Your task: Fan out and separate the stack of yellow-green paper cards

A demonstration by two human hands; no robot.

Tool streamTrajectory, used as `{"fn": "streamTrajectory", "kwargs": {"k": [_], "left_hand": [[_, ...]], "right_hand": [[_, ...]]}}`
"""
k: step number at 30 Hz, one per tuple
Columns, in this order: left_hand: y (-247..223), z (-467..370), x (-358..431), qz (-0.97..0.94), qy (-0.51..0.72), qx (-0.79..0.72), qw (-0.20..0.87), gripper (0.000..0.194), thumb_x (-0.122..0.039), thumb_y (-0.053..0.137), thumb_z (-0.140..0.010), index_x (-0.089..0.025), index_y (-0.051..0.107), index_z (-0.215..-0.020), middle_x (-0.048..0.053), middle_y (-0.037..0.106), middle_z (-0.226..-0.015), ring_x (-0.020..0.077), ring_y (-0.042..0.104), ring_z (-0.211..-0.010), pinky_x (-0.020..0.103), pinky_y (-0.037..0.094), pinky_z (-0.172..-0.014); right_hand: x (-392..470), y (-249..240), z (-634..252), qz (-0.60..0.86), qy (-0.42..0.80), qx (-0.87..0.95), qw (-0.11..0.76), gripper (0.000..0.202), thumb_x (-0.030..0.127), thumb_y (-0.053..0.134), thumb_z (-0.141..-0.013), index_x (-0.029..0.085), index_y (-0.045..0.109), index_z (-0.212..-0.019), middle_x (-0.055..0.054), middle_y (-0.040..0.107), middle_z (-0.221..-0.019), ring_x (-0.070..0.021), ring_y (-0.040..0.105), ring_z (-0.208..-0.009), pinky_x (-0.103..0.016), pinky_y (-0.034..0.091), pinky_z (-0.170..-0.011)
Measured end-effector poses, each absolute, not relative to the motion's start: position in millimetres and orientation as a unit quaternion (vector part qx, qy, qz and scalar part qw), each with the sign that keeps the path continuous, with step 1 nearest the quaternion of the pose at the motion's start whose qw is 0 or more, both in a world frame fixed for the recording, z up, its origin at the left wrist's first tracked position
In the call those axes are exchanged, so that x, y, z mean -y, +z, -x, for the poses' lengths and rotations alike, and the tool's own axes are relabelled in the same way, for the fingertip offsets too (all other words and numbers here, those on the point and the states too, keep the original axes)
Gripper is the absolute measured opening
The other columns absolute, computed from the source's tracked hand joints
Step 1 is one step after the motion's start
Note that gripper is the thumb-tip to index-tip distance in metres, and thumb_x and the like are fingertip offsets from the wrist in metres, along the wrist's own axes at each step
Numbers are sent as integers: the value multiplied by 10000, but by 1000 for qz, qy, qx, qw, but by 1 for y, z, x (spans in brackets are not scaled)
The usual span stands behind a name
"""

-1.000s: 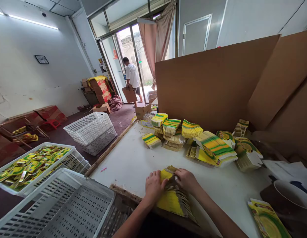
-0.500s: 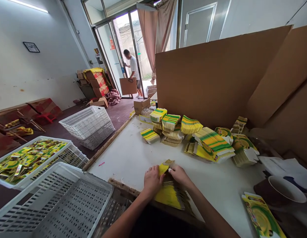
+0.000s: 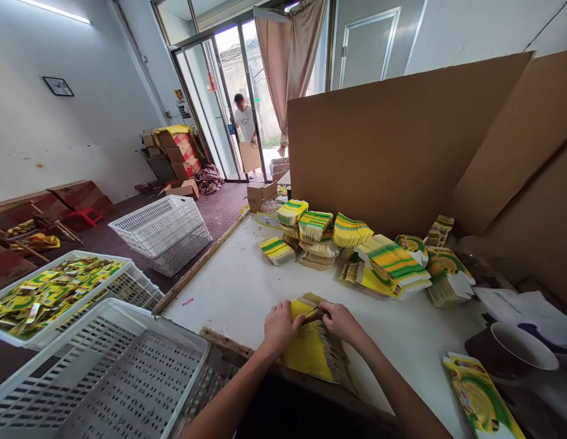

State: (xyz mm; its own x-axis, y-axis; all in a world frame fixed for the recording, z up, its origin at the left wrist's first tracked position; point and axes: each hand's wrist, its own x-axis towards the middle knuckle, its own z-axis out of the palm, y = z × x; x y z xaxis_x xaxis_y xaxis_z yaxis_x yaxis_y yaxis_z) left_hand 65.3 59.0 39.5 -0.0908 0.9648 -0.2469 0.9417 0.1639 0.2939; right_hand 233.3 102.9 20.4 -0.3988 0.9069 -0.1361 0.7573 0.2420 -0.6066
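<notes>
A fanned stack of flat yellow cartons (image 3: pixel 308 353) stands at the near edge of the white table (image 3: pixel 233 274). My left hand (image 3: pixel 281 326) is closed on its upper left side, thumb across the top carton. From the right, my right hand (image 3: pixel 342 322) pinches the cartons' upper right edge with bent fingers; the fingertips are partly hidden. Beyond my hands lie several bundles of yellow-and-green cartons (image 3: pixel 315 227), some piled on one another. A larger printed bundle (image 3: pixel 393 268) sits to their right.
Tall brown cardboard (image 3: pixel 384 158) walls off the table's far side. A bare white crate (image 3: pixel 128 366) and one full of yellow packets (image 3: pixel 50 296) stand left. At right are a brown tub (image 3: pixel 516 347) and a flat carton (image 3: pixel 480 396). A person (image 3: pixel 246 122) stands at the glass door.
My right hand has shifted slightly right, and the upper cartons lie lower and more fanned between my hands. The person at the door has turned and moved outward with the cardboard.
</notes>
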Motion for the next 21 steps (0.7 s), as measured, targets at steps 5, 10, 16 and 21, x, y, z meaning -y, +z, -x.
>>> {"fn": "streamTrajectory", "kwargs": {"k": [5, 10, 16, 21], "left_hand": [[49, -61, -63, -638, 24, -733, 235, 442, -434, 489, -869, -159, 506, -1214, 94, 588, -1239, 246, 508, -1164, 314, 392, -925], [51, -62, -62, -640, 24, -729, 242, 432, -415, 492, -870, -161, 507, -1220, 88, 595, -1235, 235, 514, -1162, 299, 390, -925], [34, -66, -54, -681, 31, -716, 155, 355, -378, 440, -918, -174, 529, -1194, 86, 618, -1170, 245, 534, -1112, 335, 399, -906], [35, -64, -48, -693, 11, -707, 137, 356, -396, 451, -922, -167, 537, -1181, 94, 628, -1138, 249, 548, -1090, 339, 415, -882]], "right_hand": [[-99, 23, -247, 495, 353, 788, 101, 210, 33, 394, -620, 168, 554, -639, 14, 516, -613, -137, 441, -616, -241, 286, -576], [-92, 25, -256, 464, 417, 778, 75, 187, 40, 410, -582, 167, 536, -636, 27, 482, -610, -123, 413, -610, -242, 280, -574], [-84, 8, -271, 412, 520, 743, 85, 233, 97, 441, -593, 168, 616, -729, 16, 584, -666, -147, 514, -661, -237, 370, -612], [-87, 9, -280, 411, 488, 751, 168, 189, 167, 480, -687, 175, 652, -765, -11, 673, -790, -196, 599, -778, -281, 448, -731]]}}
